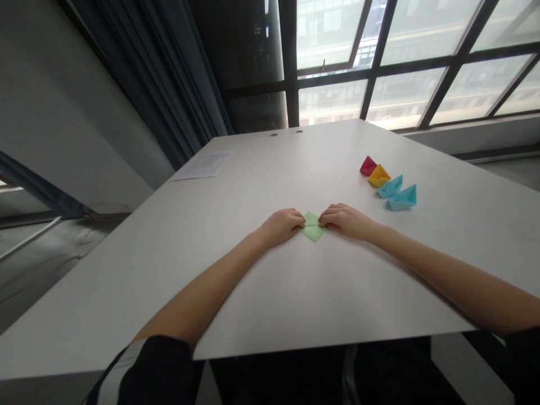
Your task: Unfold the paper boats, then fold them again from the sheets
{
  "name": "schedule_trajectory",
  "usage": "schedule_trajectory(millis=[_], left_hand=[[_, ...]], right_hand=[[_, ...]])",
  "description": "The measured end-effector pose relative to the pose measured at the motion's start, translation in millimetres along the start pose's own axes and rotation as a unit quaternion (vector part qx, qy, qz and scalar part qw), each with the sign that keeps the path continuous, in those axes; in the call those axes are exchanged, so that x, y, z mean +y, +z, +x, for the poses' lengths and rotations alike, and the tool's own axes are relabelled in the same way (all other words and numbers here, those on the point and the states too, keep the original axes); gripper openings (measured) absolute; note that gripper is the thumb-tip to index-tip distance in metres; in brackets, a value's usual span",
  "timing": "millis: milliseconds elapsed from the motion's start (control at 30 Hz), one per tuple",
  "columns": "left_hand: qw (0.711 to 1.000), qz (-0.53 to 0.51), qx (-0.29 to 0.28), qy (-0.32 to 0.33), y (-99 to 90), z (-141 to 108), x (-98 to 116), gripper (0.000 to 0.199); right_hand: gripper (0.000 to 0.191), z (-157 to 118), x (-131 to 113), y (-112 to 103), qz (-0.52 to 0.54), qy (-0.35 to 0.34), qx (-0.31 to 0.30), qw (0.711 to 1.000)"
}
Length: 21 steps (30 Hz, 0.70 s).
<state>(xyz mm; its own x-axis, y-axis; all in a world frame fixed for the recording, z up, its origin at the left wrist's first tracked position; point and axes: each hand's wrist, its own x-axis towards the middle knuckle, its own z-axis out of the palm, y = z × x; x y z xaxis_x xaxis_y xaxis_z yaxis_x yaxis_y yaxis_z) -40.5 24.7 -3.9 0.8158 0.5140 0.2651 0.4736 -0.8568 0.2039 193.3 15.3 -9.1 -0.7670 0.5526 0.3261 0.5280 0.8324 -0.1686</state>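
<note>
A small piece of light green folded paper (pixel 313 232) lies on the white table in front of me, roughly diamond-shaped, with a crease across its middle. My left hand (pixel 287 225) grips its left corner, fingers curled and pressed together. At the opposite corner, my right hand (pixel 342 220) pinches the paper between thumb and fingers. Both hands rest low on the tabletop, and the fingertips hide the paper's two side corners.
Folded paper boats stand in a slanting row to the right: a red boat (pixel 368 166), a yellow boat (pixel 379 176) and two light blue boats (pixel 402 198). A printed sheet (pixel 203 166) lies at the white table's (pixel 261 292) left edge. Windows and a blue curtain (pixel 169 73) are beyond.
</note>
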Motion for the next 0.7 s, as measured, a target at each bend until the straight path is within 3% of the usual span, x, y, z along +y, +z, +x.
schedule_trajectory(millis=[267,533,700], left_hand=[[1.0,-0.021,-0.006,-0.013,-9.6,-4.9,-0.4,0.024],[0.997,-0.041,0.038,-0.055,-5.1,-10.0,-1.7,0.032],[0.996,-0.061,0.059,-0.039,-3.0,-9.4,-1.7,0.032]], right_hand=[[0.025,-5.6,5.5,-11.6,0.037,-0.009,-0.016,0.999],[0.024,-6.7,1.1,-12.1,0.047,0.0,-0.006,0.999],[0.023,-6.7,1.2,-12.1,0.05,0.004,-0.012,0.999]])
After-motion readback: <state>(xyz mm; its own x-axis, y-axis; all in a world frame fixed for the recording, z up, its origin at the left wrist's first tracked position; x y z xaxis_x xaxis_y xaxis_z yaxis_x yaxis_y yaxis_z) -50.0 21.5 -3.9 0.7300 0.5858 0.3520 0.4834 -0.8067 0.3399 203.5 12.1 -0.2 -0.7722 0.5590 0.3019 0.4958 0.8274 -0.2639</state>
